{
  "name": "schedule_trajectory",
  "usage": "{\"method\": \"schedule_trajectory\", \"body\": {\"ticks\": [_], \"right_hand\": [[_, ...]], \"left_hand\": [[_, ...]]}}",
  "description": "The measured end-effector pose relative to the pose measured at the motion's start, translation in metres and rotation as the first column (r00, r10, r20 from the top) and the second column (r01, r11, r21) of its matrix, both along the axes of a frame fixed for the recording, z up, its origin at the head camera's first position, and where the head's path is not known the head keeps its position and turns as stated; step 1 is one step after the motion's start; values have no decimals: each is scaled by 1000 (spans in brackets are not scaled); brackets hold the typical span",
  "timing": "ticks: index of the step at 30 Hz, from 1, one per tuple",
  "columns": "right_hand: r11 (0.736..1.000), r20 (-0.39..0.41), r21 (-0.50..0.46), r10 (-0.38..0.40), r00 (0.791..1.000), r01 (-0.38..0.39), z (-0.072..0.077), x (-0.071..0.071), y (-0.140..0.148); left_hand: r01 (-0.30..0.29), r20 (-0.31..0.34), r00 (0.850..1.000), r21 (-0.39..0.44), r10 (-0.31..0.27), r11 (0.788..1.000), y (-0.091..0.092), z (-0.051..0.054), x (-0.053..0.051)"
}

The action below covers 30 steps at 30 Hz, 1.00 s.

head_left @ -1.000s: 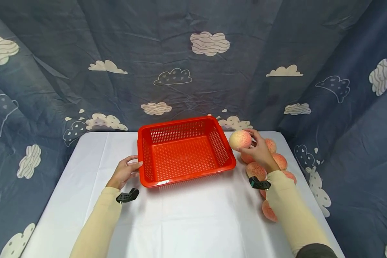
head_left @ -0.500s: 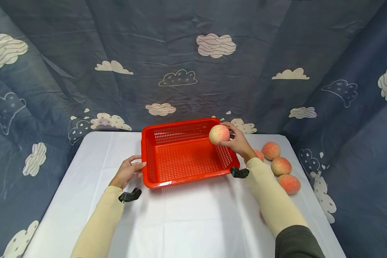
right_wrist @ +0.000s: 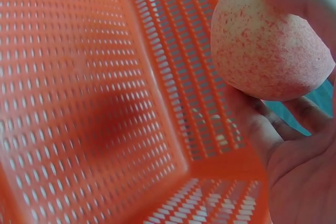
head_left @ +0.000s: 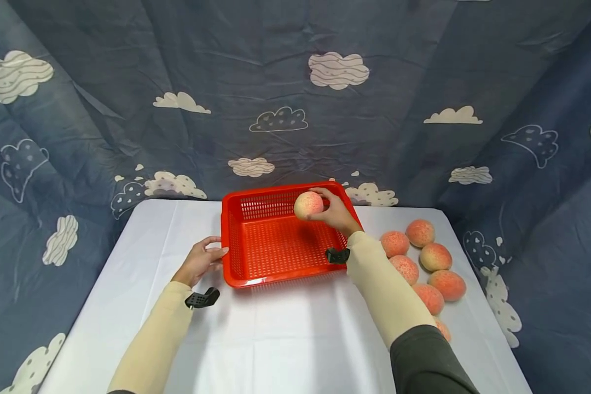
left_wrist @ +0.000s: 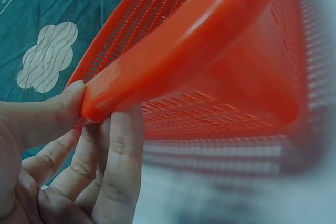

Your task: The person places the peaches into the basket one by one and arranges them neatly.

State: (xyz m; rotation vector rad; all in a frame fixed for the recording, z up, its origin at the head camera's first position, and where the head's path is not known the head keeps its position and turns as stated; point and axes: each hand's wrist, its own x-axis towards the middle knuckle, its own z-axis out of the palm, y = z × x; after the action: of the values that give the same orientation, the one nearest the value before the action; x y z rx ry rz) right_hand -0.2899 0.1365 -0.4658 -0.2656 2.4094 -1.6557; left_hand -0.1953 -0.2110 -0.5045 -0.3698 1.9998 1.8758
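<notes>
A pale yellow and pink peach (head_left: 308, 206) is held by my right hand (head_left: 336, 213), above the right half of a red plastic basket (head_left: 276, 282). In the right wrist view the thumb and fingers curl round the peach (right_wrist: 268, 45), and a shadow falls on the basket's perforated floor (right_wrist: 63, 77). My left hand (head_left: 200, 261) grips the basket's left rim; in the left wrist view the thumb lies on top of the rim (left_wrist: 173, 51) and the fingers (left_wrist: 118, 156) are under it. No fruit lies in the basket.
Several more peaches (head_left: 435, 257) lie in a cluster on the right side of the white-covered table (head_left: 276, 339), beside the right forearm. A dark blue curtain (head_left: 226, 65) with cloud prints hangs behind the table and at both sides.
My right hand has carried the peach leftward from beside the basket's right edge to over its inside. More of the peaches at the right now show. My left hand keeps hold of the rim.
</notes>
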Motion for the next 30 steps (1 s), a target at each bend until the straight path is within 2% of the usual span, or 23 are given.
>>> {"method": "schedule_trajectory", "body": {"ticks": [5,11,16,22,30], "right_hand": [[1000,16,16,-11,1000,11,-6,-7,-19],[1000,32,-8,24,999,-24,-15,-15,-40],[999,26,-7,36,999,-36,-25,-21,-58],[1000,54,-8,18,998,-17,-37,-22,-82],[1000,91,-10,0,996,0,-53,-28,-107]], "left_hand": [[-8,2,1000,0,8,1000,0,-2,2],[-4,-8,1000,4,4,1000,0,-2,2],[-21,-12,1000,0,21,1000,-1,0,0],[-33,11,999,-30,34,999,0,1,2],[-28,12,1000,-21,28,999,2,1,-3]]}}
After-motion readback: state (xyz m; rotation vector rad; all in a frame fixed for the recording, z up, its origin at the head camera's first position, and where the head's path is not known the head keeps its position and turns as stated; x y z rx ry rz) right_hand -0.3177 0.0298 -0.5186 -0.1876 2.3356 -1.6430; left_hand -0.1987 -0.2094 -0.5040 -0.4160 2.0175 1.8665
